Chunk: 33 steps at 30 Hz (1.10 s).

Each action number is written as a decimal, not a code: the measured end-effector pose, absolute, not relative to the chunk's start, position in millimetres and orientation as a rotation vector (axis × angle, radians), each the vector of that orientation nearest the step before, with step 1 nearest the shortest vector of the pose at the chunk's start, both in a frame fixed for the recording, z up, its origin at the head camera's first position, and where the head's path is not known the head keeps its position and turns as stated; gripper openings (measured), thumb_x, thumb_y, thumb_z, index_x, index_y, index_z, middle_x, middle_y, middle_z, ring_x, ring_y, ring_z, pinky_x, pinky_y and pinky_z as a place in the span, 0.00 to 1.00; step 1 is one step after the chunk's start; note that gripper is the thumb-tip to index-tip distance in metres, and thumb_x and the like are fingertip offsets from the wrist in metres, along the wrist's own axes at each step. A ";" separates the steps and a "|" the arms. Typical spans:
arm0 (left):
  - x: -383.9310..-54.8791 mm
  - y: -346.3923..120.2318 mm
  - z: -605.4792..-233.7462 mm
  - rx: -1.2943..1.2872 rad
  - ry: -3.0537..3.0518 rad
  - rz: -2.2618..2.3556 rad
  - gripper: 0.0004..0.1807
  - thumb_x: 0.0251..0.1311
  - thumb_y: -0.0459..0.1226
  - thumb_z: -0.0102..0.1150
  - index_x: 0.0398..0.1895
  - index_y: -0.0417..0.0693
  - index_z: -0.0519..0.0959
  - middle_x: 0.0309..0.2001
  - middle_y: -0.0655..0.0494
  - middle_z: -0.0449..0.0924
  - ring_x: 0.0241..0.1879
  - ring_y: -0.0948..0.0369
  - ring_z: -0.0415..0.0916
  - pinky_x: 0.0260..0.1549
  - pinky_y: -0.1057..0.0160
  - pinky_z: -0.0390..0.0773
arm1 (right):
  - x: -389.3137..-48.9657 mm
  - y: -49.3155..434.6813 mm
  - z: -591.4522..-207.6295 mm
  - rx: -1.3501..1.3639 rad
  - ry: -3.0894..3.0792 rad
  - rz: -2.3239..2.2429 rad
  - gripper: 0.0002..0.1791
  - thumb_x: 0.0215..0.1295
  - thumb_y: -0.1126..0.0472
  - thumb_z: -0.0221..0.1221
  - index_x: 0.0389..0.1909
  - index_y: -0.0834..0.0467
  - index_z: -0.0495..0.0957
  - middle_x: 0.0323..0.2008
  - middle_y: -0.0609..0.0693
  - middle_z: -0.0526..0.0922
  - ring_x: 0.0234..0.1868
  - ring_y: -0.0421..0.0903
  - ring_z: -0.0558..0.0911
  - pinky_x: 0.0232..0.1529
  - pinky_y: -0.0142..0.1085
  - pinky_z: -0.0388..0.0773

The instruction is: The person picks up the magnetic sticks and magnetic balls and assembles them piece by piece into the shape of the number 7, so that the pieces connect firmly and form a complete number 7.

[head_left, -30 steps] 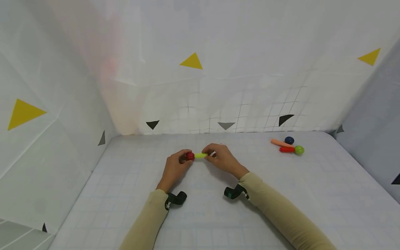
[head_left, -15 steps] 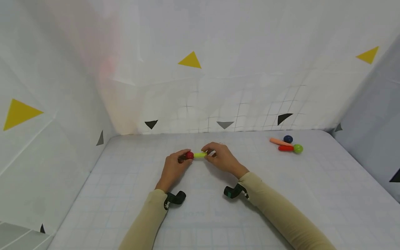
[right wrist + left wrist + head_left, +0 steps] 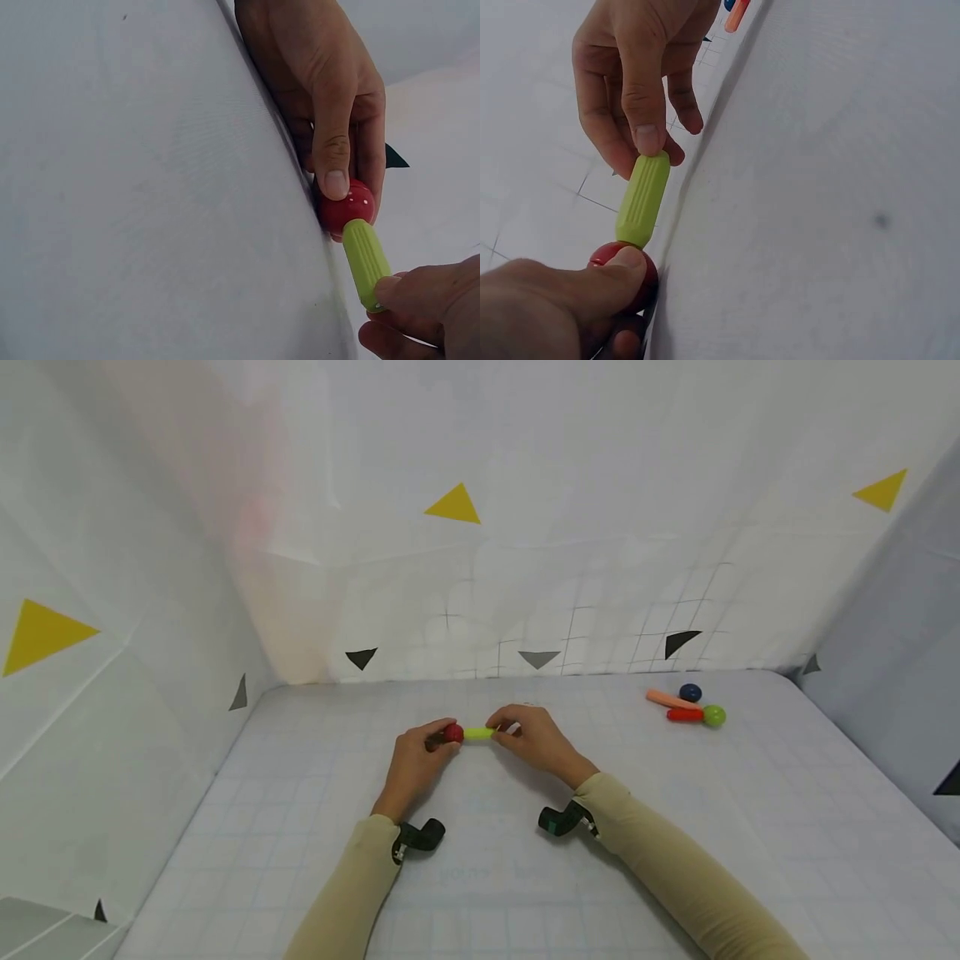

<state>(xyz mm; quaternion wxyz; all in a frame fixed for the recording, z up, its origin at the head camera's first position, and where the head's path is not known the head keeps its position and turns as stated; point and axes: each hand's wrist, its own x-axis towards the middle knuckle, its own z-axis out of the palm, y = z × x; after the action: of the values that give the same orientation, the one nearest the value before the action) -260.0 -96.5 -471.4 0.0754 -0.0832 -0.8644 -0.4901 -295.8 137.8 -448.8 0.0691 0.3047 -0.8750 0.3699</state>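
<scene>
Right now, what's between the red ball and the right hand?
The lime stick: one end meets the red ball, the right hand pinches the other. Both wrist views show it.

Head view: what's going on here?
A person's left grip pinches a red ball, and the right grip pinches the far end of a ribbed yellow-green handle. Ball and handle meet; whether they're fixed together can't be seen. To the right lie a peach stick, a dark blue ball, and a red stick meeting a green ball.

The left grip [image 3: 544,304] pinches a red ball [image 3: 648,280] touching the green handle [image 3: 643,199] the right grip [image 3: 643,67] pinches.
</scene>
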 end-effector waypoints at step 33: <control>-261.5 -97.9 -474.4 -0.234 -2.596 -1.459 0.24 0.66 0.35 0.71 0.65 0.47 0.82 0.51 0.52 0.85 0.45 0.57 0.79 0.50 0.54 0.79 | -296.9 195.2 -437.7 0.816 -2.672 1.082 0.14 0.67 0.70 0.67 0.52 0.62 0.85 0.48 0.52 0.86 0.47 0.49 0.85 0.46 0.46 0.83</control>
<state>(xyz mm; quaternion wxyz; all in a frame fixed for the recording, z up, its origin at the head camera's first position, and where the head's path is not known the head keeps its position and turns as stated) -261.5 -97.9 -474.4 0.0771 -0.0780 -0.8664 -0.4871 -296.9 195.2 -437.7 0.0729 0.2715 -0.8895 0.3601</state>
